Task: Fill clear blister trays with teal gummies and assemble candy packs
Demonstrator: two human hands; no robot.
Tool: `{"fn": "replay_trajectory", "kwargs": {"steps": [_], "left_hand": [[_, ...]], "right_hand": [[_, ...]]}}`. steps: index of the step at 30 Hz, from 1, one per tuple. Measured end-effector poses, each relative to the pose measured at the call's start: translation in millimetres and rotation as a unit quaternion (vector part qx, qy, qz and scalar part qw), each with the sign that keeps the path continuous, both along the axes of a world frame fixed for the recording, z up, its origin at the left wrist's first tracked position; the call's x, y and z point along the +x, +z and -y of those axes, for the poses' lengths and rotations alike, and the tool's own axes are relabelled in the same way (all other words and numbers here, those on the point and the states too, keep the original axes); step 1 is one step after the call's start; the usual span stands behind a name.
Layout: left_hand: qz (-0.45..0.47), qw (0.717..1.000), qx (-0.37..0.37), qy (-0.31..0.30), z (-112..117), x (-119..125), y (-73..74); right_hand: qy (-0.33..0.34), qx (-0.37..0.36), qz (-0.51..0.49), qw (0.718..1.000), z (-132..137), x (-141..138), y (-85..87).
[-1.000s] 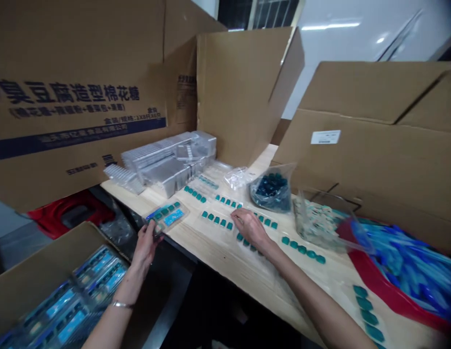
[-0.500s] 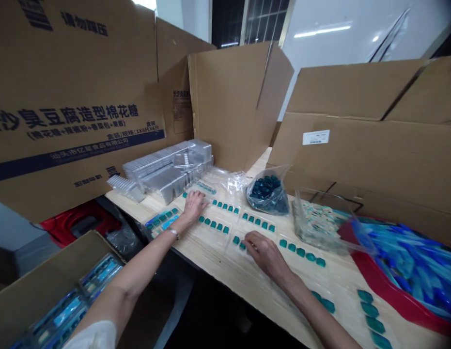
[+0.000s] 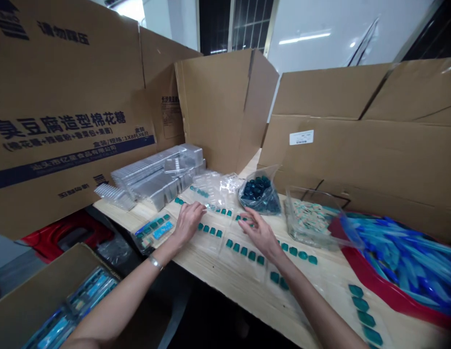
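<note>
My left hand (image 3: 189,223) is over the clear plastic trays laid along the table, its fingers drawn together; whatever they pinch is too small or hidden to make out. My right hand (image 3: 260,233) hovers above a row of teal glossy pieces (image 3: 243,218), thumb and fingers apart, with nothing visible between them. More teal pieces (image 3: 244,251) lie in short rows in the flat clear trays. Beyond both hands sits a clear plastic bag (image 3: 272,206) of dark teal pieces (image 3: 255,187). Crumpled-looking clear plastic (image 3: 220,186) lies left of the bag.
Stacked clear plastic trays (image 3: 163,169) stand at the back left. A clear bin (image 3: 308,218) of small pale pieces and a red basin (image 3: 370,276) of blue packets are on the right. Cardboard boxes (image 3: 218,106) wall the back. An open carton (image 3: 36,286) holds filled packs, lower left.
My right hand has moved up and away from the near row to the row behind it, its fingers spreading. My left hand stays near the left trays. The view has shifted slightly right.
</note>
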State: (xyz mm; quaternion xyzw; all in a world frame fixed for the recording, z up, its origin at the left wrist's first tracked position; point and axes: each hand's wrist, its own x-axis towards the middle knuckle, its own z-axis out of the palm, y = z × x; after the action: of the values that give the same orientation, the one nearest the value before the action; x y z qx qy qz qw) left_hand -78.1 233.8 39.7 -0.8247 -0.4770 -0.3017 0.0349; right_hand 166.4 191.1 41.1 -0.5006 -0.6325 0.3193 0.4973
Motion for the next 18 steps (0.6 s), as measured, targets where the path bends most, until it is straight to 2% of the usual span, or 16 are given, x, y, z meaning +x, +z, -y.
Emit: {"fn": "replay_trajectory", "kwargs": {"steps": [3, 6, 7, 9, 11, 12, 15, 16, 17, 18], "left_hand": [[0.023, 0.997, -0.028, -0.064, 36.8, 17.6, 3.0], [0.127, 0.983, -0.068, -0.117, 60.2, 29.4, 3.1], [0.186, 0.973, -0.075, -0.114, 64.0, 31.5, 2.6], [0.324, 0.939, -0.092, -0.067, 66.7, 34.2, 1.3], [0.459, 0.875, -0.152, -0.019, 65.3, 37.0, 0.6], [0.518, 0.831, -0.203, -0.017, 64.1, 38.9, 0.8], [0.640, 0.674, -0.356, -0.094, 60.0, 45.3, 5.4], [0.661, 0.632, -0.385, -0.126, 58.7, 46.6, 8.2], [0.673, 0.602, -0.402, -0.151, 57.3, 47.0, 11.3], [0.675, 0.587, -0.415, -0.168, 56.0, 46.4, 14.6]], "right_hand": [[0.050, -0.083, -0.116, 0.988, -12.4, -15.1, 7.5], [0.073, -0.112, -0.186, 0.973, -8.6, -17.9, 8.7], [0.075, -0.115, -0.199, 0.970, -4.2, -16.0, 8.5], [0.072, -0.124, -0.213, 0.966, 7.0, -9.5, 8.6], [0.064, -0.135, -0.218, 0.964, 18.8, -2.5, 9.6], [0.060, -0.139, -0.219, 0.964, 24.0, 0.5, 10.2], [0.058, -0.146, -0.211, 0.965, 36.0, 6.9, 11.5], [0.060, -0.149, -0.204, 0.966, 39.0, 8.5, 11.6], [0.066, -0.153, -0.193, 0.967, 41.9, 10.2, 11.8], [0.078, -0.158, -0.177, 0.968, 45.0, 12.1, 12.0]]}}
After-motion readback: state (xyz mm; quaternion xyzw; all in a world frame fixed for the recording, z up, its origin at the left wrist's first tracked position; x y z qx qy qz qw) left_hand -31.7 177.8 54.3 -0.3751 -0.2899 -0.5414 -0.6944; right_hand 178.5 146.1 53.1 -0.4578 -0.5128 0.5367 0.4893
